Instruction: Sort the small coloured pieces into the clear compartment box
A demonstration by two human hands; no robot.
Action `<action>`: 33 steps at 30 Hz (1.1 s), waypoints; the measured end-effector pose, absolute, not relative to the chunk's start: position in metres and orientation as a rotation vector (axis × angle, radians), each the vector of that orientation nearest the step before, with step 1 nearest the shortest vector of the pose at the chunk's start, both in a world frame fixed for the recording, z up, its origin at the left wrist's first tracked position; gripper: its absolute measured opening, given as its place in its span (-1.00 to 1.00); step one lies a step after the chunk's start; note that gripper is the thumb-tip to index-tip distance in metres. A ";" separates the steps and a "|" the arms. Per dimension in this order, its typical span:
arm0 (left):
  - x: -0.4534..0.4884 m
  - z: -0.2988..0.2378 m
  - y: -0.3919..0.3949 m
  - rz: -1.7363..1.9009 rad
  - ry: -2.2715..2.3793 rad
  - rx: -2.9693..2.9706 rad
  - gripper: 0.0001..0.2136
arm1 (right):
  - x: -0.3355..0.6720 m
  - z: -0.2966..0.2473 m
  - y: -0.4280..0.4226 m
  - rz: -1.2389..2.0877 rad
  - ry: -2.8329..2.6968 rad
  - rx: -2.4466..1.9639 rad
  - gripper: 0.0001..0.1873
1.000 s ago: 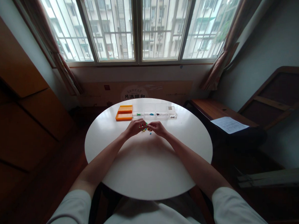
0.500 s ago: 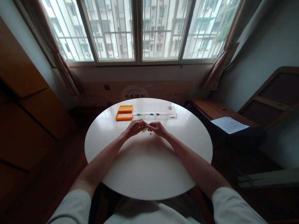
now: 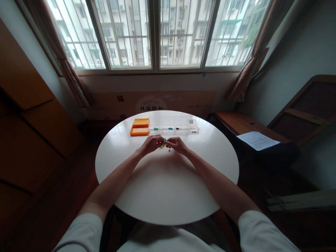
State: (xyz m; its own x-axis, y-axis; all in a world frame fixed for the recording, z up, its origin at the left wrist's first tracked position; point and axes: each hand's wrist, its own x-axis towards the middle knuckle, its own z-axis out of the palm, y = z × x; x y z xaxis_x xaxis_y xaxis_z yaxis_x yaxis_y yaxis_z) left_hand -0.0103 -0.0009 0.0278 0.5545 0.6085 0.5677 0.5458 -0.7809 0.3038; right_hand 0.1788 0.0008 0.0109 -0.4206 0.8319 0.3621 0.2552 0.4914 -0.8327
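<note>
Both hands meet over the far half of the white round table point(image 3: 164, 192). A small green piece point(image 3: 165, 140) shows between the fingertips; its exact kind is too small to make out. My left hand point(image 3: 152, 142) is closed at its left side, and my right hand point(image 3: 176, 144) pinches at its right. Under and between the hands lie several tiny coloured pieces, yellow point(image 3: 161, 147) and others partly hidden by the fingers. One blue piece point(image 3: 169, 150) sits a little nearer to me.
Beyond the hands stand an open orange box point(image 3: 140, 131) and open clear plastic boxes point(image 3: 181, 131) holding small green, blue and dark pieces. To the right, a paper sheet point(image 3: 258, 141) lies by a wooden bench point(image 3: 247, 121). A barred window is behind the table.
The hands stay in nearly the same place. The green piece between the fingertips shows a little more plainly and has shifted slightly.
</note>
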 end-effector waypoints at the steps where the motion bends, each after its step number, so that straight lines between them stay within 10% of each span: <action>1: -0.010 0.028 -0.001 1.036 1.001 2.690 -0.74 | 0.179 0.011 0.001 0.905 -1.925 -0.899 -0.64; 33: -0.011 0.028 -0.002 1.040 1.008 2.671 -0.77 | 0.179 0.009 0.003 0.929 -1.889 -0.893 -0.67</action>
State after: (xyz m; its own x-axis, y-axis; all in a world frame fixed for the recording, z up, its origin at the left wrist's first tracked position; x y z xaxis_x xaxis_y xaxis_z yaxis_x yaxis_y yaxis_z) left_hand -0.0105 -0.0017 0.0277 0.5467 0.6172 0.5659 0.5466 -0.7750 0.3172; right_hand 0.1787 0.0030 0.0092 -0.4040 0.8408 0.3604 0.2277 0.4740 -0.8506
